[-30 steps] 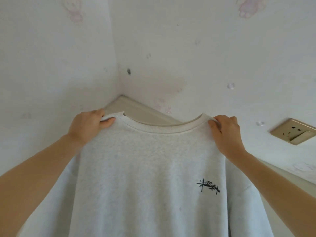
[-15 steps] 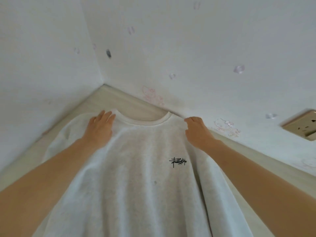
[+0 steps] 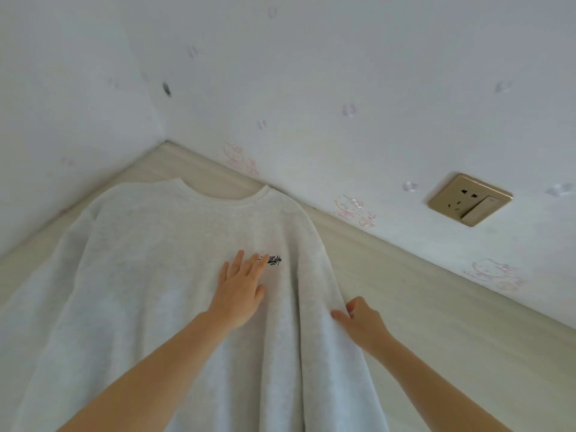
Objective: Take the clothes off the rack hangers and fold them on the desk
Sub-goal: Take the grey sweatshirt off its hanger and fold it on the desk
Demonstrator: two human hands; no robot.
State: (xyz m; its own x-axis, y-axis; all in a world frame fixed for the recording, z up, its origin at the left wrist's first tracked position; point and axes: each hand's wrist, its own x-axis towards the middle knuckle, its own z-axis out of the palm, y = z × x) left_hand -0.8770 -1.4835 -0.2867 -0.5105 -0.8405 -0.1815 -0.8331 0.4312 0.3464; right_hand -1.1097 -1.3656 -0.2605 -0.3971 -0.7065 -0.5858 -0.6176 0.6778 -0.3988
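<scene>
We see a pale heather-grey sweatshirt (image 3: 149, 275) with a small black script print (image 3: 274, 260). The tabletop (image 3: 420, 307) is light woodgrain; the wall socket (image 3: 469, 199) is gold.

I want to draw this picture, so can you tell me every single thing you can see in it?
sweatshirt: one, pale grey, spread front-up on the desk, neck toward the corner
logo: one, black, on the sweatshirt's chest, partly under fingertips
desk: one, light wood, runs along both walls
walls: two, white, meet in the corner behind the desk
cartoon stickers: several, faint pink, on the right-side wall just above the desk
socket plate: one, gold, on the right-side wall
left hand: one, lies flat on the sweatshirt's chest, fingers straight
right hand: one, pinches the sweatshirt's right-side edge
</scene>
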